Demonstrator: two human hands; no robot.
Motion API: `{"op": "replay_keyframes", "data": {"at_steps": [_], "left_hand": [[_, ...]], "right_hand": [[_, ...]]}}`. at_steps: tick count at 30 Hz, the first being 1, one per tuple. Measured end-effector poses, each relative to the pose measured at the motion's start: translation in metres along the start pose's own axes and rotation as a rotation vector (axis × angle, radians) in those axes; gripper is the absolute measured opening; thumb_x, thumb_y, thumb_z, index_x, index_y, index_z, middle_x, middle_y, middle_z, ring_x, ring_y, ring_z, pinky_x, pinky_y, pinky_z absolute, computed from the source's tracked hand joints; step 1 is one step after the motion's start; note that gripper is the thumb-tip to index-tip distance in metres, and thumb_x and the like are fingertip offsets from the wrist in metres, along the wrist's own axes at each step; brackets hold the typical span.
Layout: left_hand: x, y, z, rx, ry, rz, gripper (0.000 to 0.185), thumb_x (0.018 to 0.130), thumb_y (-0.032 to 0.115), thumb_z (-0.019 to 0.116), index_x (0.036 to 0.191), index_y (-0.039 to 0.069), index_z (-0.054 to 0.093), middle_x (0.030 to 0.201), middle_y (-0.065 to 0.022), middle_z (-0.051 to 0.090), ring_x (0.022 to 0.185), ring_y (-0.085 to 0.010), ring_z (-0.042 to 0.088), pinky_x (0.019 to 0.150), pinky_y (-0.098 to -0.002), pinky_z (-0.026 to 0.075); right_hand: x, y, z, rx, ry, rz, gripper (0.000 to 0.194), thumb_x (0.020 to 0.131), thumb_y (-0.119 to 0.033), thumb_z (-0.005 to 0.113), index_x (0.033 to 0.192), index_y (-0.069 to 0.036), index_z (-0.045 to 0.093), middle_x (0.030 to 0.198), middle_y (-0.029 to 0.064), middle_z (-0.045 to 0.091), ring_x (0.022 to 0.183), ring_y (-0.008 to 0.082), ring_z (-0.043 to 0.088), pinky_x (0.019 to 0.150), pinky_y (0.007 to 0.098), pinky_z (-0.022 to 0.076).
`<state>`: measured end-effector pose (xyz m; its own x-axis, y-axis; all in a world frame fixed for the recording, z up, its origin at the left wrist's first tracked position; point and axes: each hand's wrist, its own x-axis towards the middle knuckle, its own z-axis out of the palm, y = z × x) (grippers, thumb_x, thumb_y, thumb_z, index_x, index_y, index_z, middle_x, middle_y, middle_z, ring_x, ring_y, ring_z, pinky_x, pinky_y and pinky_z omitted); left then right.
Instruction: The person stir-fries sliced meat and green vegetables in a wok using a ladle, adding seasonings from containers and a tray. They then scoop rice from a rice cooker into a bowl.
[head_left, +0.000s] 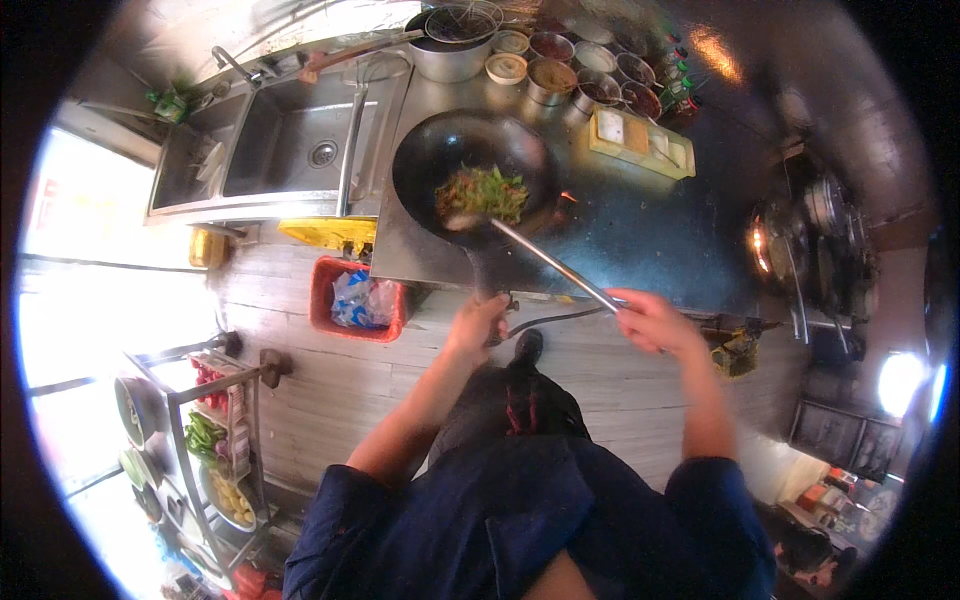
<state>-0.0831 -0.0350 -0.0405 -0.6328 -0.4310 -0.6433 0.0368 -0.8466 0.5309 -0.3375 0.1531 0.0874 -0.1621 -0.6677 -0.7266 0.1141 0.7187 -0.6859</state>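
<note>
My left hand (477, 326) grips the handle of a dark wok (424, 161) on the steel stove top. In my right hand (651, 321) is the end of a long metal cooking ladle (559, 264). Its head rests inside the wok, at the near edge of a heap of chopped green food (487, 195) with reddish-brown bits; blur hides part of the head. A small orange flame (568, 196) shows by the wok's right side.
Behind the wok stand seasoning pots (551, 79) and a stockpot (448, 61). A yellowish condiment box (641, 142) sits to their right. At left are a steel sink (289, 142), a red bin (321, 300) and a metal rack (176, 420) with vegetables. A hose (555, 319) crosses below the counter.
</note>
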Motion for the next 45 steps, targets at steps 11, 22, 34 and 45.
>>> {"op": "replay_keyframes", "data": {"at_steps": [11,22,34,45], "left_hand": [[-0.042,-0.048,-0.054,0.276,-0.011,-0.028,0.019,0.096,0.019,0.069,0.094,0.005,0.057,0.065,-0.0027,0.057,0.050,-0.0137,0.055,0.045,-0.0285,0.042],[0.030,0.004,-0.054,0.244,0.077,0.007,0.021,0.098,0.025,0.069,0.104,0.009,0.057,0.089,-0.0044,0.062,0.062,-0.0120,0.057,0.051,-0.0253,0.046],[0.050,0.016,-0.066,0.176,-0.053,-0.063,0.016,0.099,0.021,0.067,0.104,0.010,0.058,0.086,-0.0038,0.061,0.061,-0.0115,0.057,0.047,-0.0267,0.046],[-0.034,0.021,0.011,0.107,-0.011,-0.114,0.015,0.099,0.017,0.064,0.096,0.007,0.054,0.075,-0.0038,0.056,0.053,-0.0157,0.055,0.048,-0.0305,0.045]], "right_hand": [[0.028,0.012,0.063,-0.421,0.389,-0.411,0.049,0.099,-0.016,0.062,0.147,-0.015,0.055,0.079,0.0066,0.067,0.065,0.0150,0.060,0.062,0.0330,0.0492],[0.019,-0.067,0.026,-0.272,0.043,-0.074,0.049,0.103,-0.013,0.054,0.152,-0.018,0.050,0.072,0.0001,0.055,0.049,0.0063,0.045,0.041,0.0259,0.0390],[0.077,-0.044,0.053,-0.034,0.075,-0.145,0.055,0.100,-0.008,0.055,0.153,-0.018,0.049,0.070,0.0006,0.053,0.048,0.0056,0.041,0.039,0.0249,0.0346],[-0.028,-0.069,-0.034,-0.400,-0.014,0.009,0.060,0.093,-0.002,0.056,0.151,-0.020,0.053,0.070,-0.0021,0.058,0.051,0.0043,0.044,0.045,0.0224,0.0363]]}}
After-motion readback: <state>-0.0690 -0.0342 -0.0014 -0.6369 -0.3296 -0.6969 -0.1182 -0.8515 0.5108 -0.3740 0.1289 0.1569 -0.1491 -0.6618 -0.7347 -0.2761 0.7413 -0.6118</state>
